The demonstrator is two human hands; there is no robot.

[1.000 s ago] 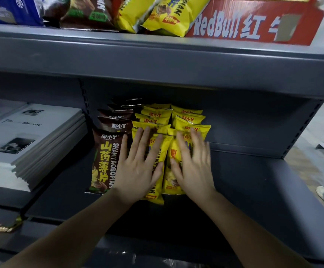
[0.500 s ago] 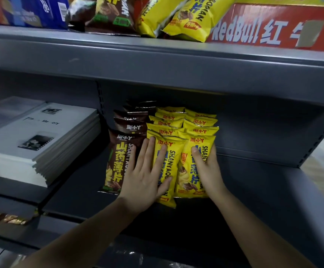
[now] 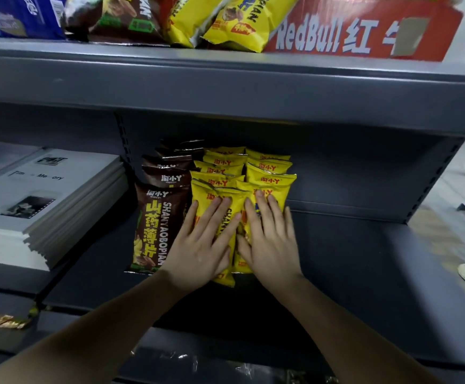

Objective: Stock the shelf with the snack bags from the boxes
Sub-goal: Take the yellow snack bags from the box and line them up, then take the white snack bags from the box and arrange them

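White booklets (image 3: 45,200) are lying stacked at left on the dark grey shelf (image 3: 364,273). Brown snack bags (image 3: 153,225) are lying shingled beside yellow snack bags (image 3: 270,180) mid-shelf. Left hand (image 3: 201,245) and right hand (image 3: 270,239) are pressing the front yellow bags, each grip spread flat, clamping nothing.

The grey metal shelf (image 3: 364,259) is carrying one row of brown snack bags (image 3: 153,217), with two rows of yellow snack bags (image 3: 270,178) lying just right of it. At the left, white booklets (image 3: 45,206) are sitting stacked. The upper shelf (image 3: 225,79) is bearing a Red Bull carton (image 3: 350,31).
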